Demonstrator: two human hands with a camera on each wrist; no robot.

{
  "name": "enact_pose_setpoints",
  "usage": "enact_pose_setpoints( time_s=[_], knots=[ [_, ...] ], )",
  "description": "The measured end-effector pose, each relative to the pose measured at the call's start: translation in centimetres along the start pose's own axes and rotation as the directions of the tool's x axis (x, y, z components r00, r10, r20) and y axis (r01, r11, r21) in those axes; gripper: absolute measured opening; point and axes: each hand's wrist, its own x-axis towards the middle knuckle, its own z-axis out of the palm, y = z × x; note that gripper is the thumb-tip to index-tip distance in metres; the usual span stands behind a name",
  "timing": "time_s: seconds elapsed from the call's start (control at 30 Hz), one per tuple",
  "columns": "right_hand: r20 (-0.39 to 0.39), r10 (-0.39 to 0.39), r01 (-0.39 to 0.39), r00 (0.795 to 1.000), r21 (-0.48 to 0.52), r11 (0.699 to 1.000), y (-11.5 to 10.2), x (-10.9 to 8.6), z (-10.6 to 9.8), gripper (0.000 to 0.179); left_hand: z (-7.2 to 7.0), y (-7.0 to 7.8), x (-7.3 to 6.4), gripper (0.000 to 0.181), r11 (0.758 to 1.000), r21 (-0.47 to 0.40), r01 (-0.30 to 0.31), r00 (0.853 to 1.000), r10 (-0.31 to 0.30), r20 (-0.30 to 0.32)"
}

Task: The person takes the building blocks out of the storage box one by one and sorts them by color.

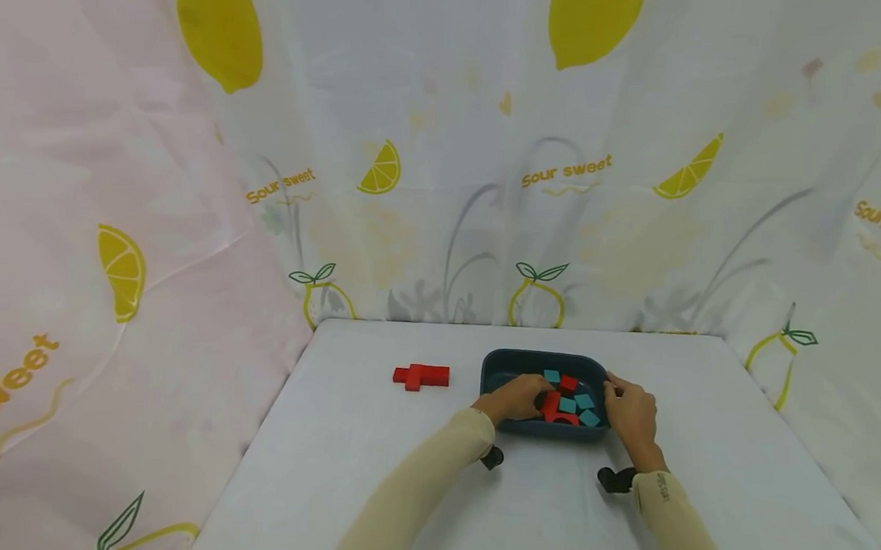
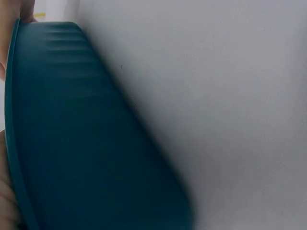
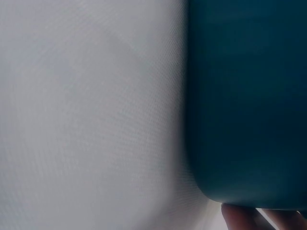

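A dark teal tray [image 1: 541,359] stands on the table, with several red blocks [image 1: 552,402] and light blue blocks [image 1: 584,401] gathered mostly in its right half. My left hand [image 1: 519,396] reaches over the near left side into the tray, its fingers by the red blocks; the fingertips are hidden. At the right end, my right hand [image 1: 632,414] grips the tray's rim. Its fingers [image 3: 242,218] show against the outer wall in the right wrist view. The left wrist view is mostly filled by the tray's outside wall [image 2: 86,120], with part of the left hand at the left edge.
Left of the tray lies a group of red blocks [image 1: 422,376] in a cross-like shape. A white cloth [image 1: 330,457] covers the table. Lemon-printed curtains [image 1: 436,146] hang behind and at the sides.
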Motion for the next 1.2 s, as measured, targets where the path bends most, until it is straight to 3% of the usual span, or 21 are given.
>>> enact_pose_setpoints(
  time_s=[0.17,0.47,0.77,0.93,1.2],
  knots=[
    [-0.005,0.009,-0.009,1.0,0.006,1.0,-0.2,-0.1,0.0,0.031,0.4,-0.6,0.2,0.051,1.0,-0.01,-0.004,1.0,0.004,0.01],
    [0.004,0.034,-0.034,0.999,-0.004,0.999,-0.2,-0.2,0.0,0.032,1.1,-0.8,0.4,0.055,0.999,-0.006,0.046,0.999,-0.046,-0.005],
    [0.0,0.042,-0.042,0.999,-0.007,0.999,-0.6,-0.1,-0.1,0.032,1.0,-0.9,0.6,0.055,0.998,0.01,0.062,0.998,-0.062,-0.007],
    [0.007,0.045,-0.045,0.999,-0.003,0.999,-0.7,-0.1,-0.1,0.033,1.0,-1.0,0.5,0.06,0.999,-0.008,0.034,0.999,-0.034,-0.011],
    [0.018,0.047,-0.047,0.999,-0.003,0.999,-0.6,-0.1,-0.1,0.034,1.0,-1.1,0.4,0.059,0.996,-0.003,-0.089,0.996,0.089,0.003]
  ],
)
